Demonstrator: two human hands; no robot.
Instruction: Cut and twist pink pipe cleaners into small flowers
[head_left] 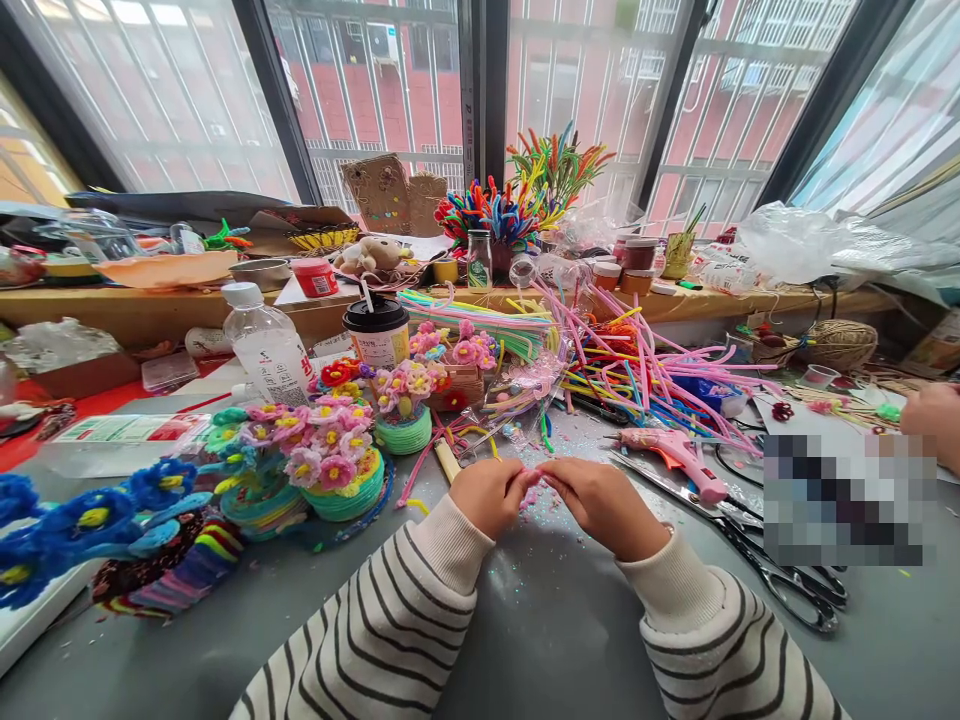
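My left hand [489, 497] and my right hand [606, 507] meet tip to tip over the middle of the grey table [559, 650]. The fingers of both are closed in a pinch. A small pinkish bit shows where the fingertips meet, but I cannot make out what it is. Glitter and tiny pink scraps lie beneath them. Left of my left hand are pink fuzzy flowers [337, 440] in a green coiled pot [351, 492]. A pink glue gun [679, 460] and black-handled scissors [784, 580] lie to the right of my right hand.
Loose pipe cleaners [637, 355] are heaped behind my hands. A clear bottle [266, 345] and a lidded cup [377, 335] stand at back left. Blue fuzzy flowers [90, 525] fill the left edge. Another person's hand [934, 420] reaches in at right, near a blurred patch.
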